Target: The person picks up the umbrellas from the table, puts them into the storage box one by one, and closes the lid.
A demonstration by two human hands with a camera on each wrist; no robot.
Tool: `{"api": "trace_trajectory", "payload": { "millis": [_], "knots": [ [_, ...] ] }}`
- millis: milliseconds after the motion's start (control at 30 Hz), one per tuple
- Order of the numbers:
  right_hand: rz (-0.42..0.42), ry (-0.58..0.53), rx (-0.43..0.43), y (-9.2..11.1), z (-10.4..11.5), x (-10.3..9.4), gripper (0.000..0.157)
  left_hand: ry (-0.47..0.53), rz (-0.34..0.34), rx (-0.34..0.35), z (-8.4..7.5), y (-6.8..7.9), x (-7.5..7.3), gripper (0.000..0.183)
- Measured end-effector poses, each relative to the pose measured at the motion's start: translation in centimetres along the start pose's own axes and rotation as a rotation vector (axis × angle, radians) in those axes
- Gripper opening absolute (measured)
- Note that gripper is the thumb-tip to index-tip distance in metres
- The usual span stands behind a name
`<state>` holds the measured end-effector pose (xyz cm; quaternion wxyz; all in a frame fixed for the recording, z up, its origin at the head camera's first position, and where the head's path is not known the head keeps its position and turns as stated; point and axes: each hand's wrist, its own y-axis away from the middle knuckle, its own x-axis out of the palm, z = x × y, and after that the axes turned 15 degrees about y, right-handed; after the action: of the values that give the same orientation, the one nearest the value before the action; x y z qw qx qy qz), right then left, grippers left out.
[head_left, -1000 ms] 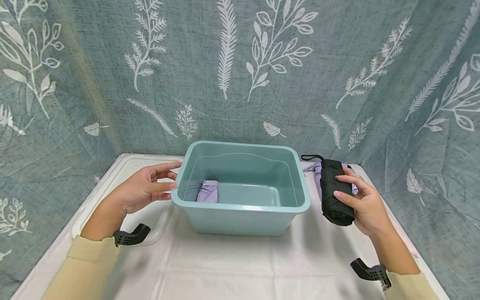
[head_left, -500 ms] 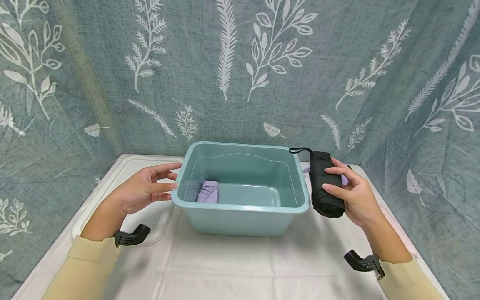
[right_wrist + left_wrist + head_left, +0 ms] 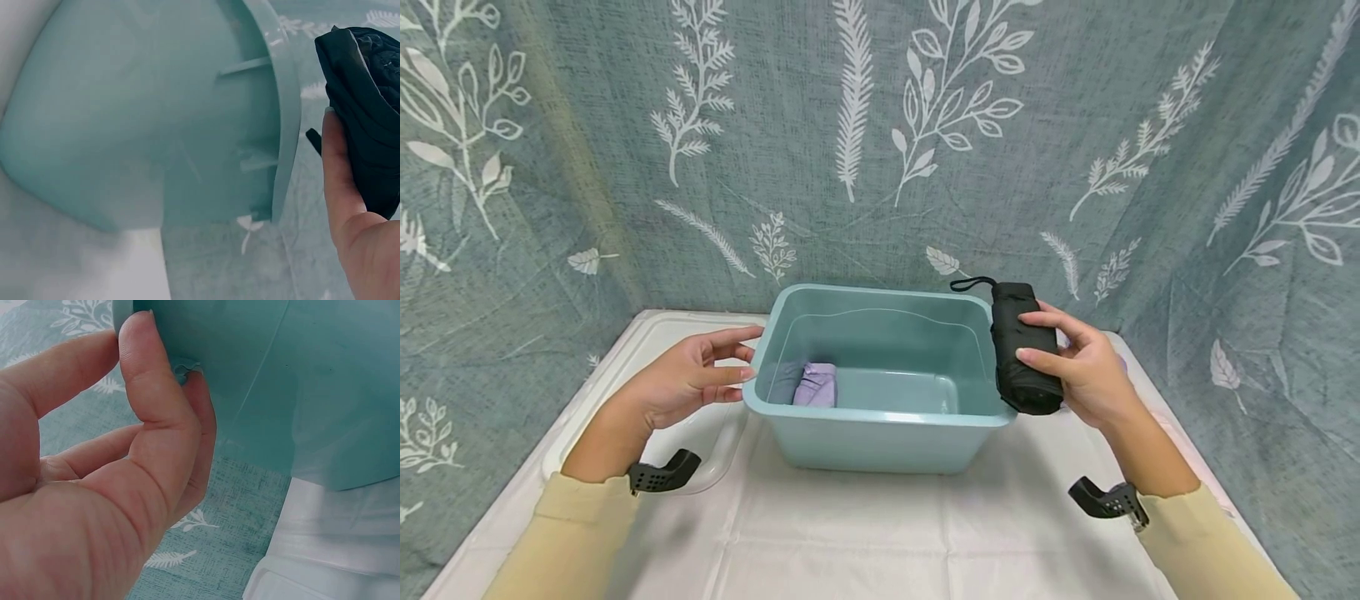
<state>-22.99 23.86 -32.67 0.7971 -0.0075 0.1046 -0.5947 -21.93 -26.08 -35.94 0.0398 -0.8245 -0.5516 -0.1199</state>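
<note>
My right hand grips a folded black compact umbrella, its wrist loop sticking out at the far end. The umbrella is raised and tilted, overlapping the right rim of the teal plastic bin in the head view. In the right wrist view the thumb lies along the umbrella's black fabric. My left hand holds the bin's left rim with thumb and bent fingers, as the left wrist view shows. Inside the bin, at the left, lies a folded lilac fabric bundle.
A whitish plastic lid lies on the white-covered table left of the bin. Behind my right hand a lilac item is mostly hidden. A leaf-patterned grey-green curtain closes off the back and sides.
My right hand has carried the black umbrella left and away from me, from over the lilac item to the bin's right rim. The left hand and bin have stayed put.
</note>
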Motion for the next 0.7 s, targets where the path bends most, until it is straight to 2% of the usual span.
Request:
{"api": "trace_trajectory", "payload": {
  "millis": [700],
  "knots": [
    [0.053,0.005,0.050,-4.0,3.6,3.1,0.040,-0.015,0.000,-0.012,-0.3,0.1,0.2,0.074]
  ]
}}
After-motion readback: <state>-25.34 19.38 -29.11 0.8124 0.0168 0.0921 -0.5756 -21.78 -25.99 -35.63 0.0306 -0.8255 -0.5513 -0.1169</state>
